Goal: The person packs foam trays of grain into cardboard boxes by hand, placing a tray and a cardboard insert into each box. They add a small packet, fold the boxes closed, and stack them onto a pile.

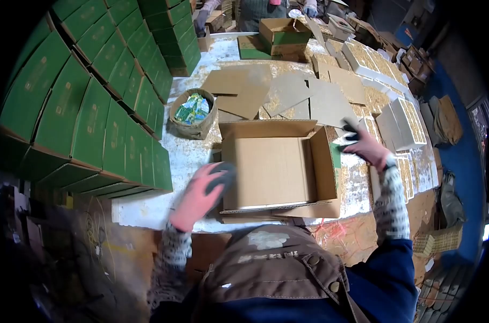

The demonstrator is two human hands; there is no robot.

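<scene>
An open cardboard box [271, 172] stands on the table edge right in front of me, its inside bare brown card. My left hand [204, 188], in a pink glove with dark fingertips, is at the box's left wall, thumb parted from curved fingers. My right hand [365, 144], gloved the same way, hovers just right of the box with fingers spread and nothing in them. Green print shows on the box's outer right side. Beyond the box lie flat cardboard sheets [330, 99], and a round tub [189, 126] holds small green-and-blue packets [193, 109].
Tall stacks of green boxes [88, 118] line the left. White trays with golden contents [408, 126] crowd the right side of the table [142, 210]. Another open box [285, 37] stands at the far end, near a person in a striped apron [258, 16].
</scene>
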